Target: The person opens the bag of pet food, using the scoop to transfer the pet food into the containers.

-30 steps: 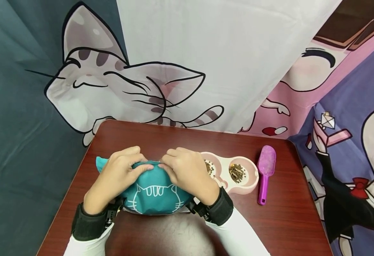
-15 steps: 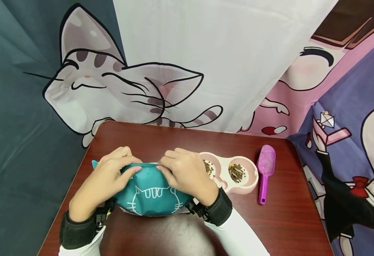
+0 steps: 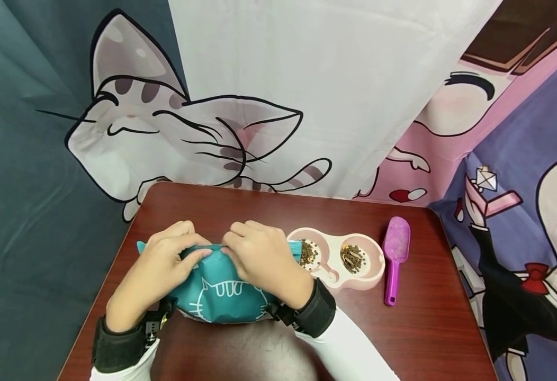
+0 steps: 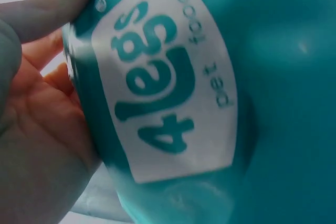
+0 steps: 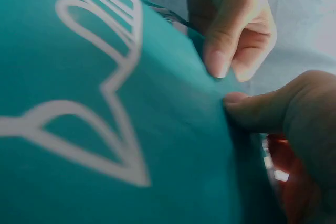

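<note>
A teal pet food bag (image 3: 228, 291) with white cat-line drawings stands upright on the table in the head view. Its printed label reading "4legs pet food" faces the left wrist view. My left hand (image 3: 164, 264) pinches the bag's top edge near its left side, thumb in front and fingers behind. Close beside it, my right hand (image 3: 264, 259) pinches the same edge a little to the right. In the right wrist view both thumbs (image 5: 241, 109) press on the bag near its top rim. The fingers behind the bag are mostly hidden.
Right of the bag stands a pale pink double bowl (image 3: 327, 276) with brown kibble in both hollows. A purple scoop (image 3: 396, 248) lies farther right on the brown table (image 3: 431, 317). Cat-printed cloth (image 3: 355, 79) hangs behind the table.
My left hand has shifted left along the bag's top edge. The right hand has then slid left too, uncovering the bag's right corner and more of the left bowl.
</note>
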